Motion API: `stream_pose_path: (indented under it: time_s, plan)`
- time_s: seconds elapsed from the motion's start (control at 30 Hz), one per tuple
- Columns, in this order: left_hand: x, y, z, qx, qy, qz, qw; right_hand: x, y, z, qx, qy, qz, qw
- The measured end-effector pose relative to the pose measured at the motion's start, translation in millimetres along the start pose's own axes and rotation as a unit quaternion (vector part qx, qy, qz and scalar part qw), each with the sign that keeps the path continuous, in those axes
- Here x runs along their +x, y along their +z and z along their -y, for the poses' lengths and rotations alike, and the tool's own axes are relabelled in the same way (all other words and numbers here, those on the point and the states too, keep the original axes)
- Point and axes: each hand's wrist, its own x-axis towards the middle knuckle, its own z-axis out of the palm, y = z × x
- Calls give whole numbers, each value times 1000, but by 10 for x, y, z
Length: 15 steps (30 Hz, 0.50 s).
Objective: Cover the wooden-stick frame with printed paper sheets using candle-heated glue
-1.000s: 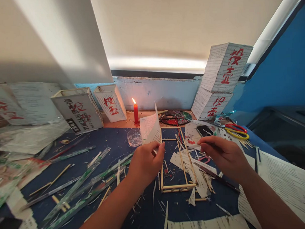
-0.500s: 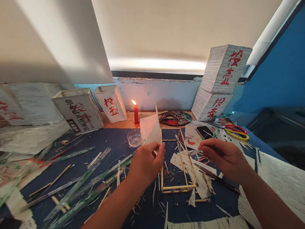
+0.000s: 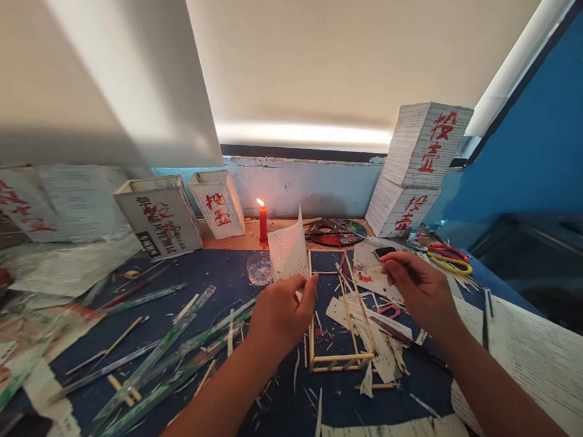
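In the middle, my left hand (image 3: 281, 313) pinches a folded sheet of paper (image 3: 286, 244) with writing on it, which stands up from the fingers. Just right of that hand lies a box-shaped frame of thin wooden sticks (image 3: 341, 358) on the dark blue table. My right hand (image 3: 424, 297) hovers right of the frame, its thumb and fingertips closed together; whatever they hold, if anything, is too small to make out. Beyond those fingertips a black phone (image 3: 383, 252), partly hidden by the hand, rests on paint-stained paper (image 3: 367, 274).
A lit red candle (image 3: 263, 224) burns behind a clear round dish (image 3: 259, 269). Paper-covered boxes with red characters stand at left (image 3: 160, 220) and stacked at right (image 3: 427, 143). Scissors (image 3: 448, 257), a paint-smeared palette (image 3: 335, 231), plastic strips (image 3: 153, 357), and paper scraps cover the table.
My right hand has shifted slightly up and away, nearer the phone, covering more of it. My left hand keeps its pinch on the paper. The whole view has tilted slightly.
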Motion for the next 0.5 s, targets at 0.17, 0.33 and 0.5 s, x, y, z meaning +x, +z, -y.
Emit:
stream_pose_path:
  time_s: [0.17,0.33,0.5]
  plan:
    - [55,-73,3,96,46,-73,992,47,-87,66,70,-17,-48,996]
    - [106,-205,-58,134,123,-125,975,120,-131,283,73,-10,-11,997]
    - [37,-311,-211,132,211,-141,958,261,-167,560,-79,-109,67,989]
